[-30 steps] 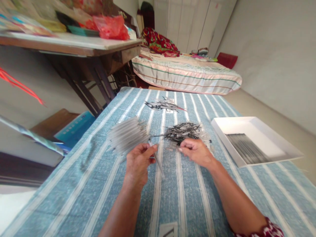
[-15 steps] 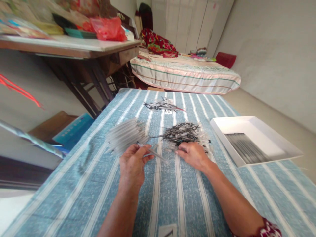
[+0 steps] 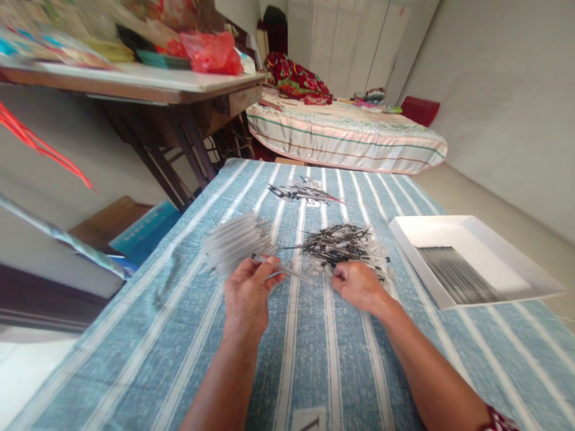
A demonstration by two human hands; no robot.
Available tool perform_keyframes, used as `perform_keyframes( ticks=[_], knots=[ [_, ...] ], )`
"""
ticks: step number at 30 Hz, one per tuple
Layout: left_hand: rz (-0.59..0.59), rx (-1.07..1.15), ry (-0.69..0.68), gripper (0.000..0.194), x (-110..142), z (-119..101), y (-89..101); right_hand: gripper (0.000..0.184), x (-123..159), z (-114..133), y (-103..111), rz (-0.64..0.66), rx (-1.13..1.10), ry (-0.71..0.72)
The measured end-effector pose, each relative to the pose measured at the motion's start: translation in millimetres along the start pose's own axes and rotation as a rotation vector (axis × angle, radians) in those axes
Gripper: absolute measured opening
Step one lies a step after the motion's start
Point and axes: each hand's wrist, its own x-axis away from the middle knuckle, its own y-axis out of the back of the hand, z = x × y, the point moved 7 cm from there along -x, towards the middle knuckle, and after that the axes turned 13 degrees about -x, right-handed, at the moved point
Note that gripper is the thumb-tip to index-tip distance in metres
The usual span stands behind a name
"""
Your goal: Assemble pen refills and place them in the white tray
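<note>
My left hand [image 3: 248, 294] pinches a thin clear tube like a pen barrel [image 3: 291, 271], which slants down toward the right. Just beyond it lies a stack of similar clear tubes [image 3: 236, 239], side by side. At the near edge of a jumbled pile of black and clear slim parts [image 3: 336, 242], my right hand [image 3: 357, 284] has its fingers curled together. Whatever is between those fingers is hidden. A smaller heap of slim dark and clear pieces [image 3: 305, 191] lies farther back, partly over a paper label.
An open white box [image 3: 516, 269] on the right holds a row of dark slim sticks [image 3: 453, 272]. Striped blue cloth [image 3: 309, 359] covers the table, with a marked paper [image 3: 309, 420] at its near edge. A cluttered desk [image 3: 215, 87] stands left; a bed [image 3: 350, 134] is behind.
My right hand has drawn its fingers closer together and slightly back from the pile. My left hand keeps holding the tube. The whole view has shifted a little.
</note>
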Motion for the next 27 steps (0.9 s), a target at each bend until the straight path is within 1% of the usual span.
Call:
perform_keyframes(
  ticks=[3,5,7,13,20,23,27],
  knots=[
    [-0.012,0.043,-0.035,0.017,-0.5,-2.2,1.2,0.014,6.9,14.9,-6.7,0.152,-0.25,0.136],
    [-0.02,0.058,-0.038,0.016,-1.0,-2.4,1.9,0.015,11.7,23.1,-11.3,0.222,-0.376,0.163],
    [-0.027,0.057,-0.032,0.016,-1.6,-2.0,2.5,0.015,14.4,28.3,-13.8,0.248,-0.453,0.163],
    [-0.018,0.024,-0.026,0.016,-2.2,-0.6,2.9,0.015,14.1,32.1,-11.6,0.224,-0.542,0.182],
    [0.026,-0.03,-0.017,0.017,1.3,1.1,-3.0,0.015,15.9,36.0,-12.0,0.231,-0.584,0.19],
    [0.018,-0.037,0.011,0.018,1.1,2.5,-1.8,0.014,15.9,36.3,-14.4,0.219,-0.659,0.157],
    [0.044,-0.001,0.058,0.018,-0.4,4.9,-0.3,0.008,15.2,34.6,-23.0,0.184,-0.762,0.099]
  ],
)
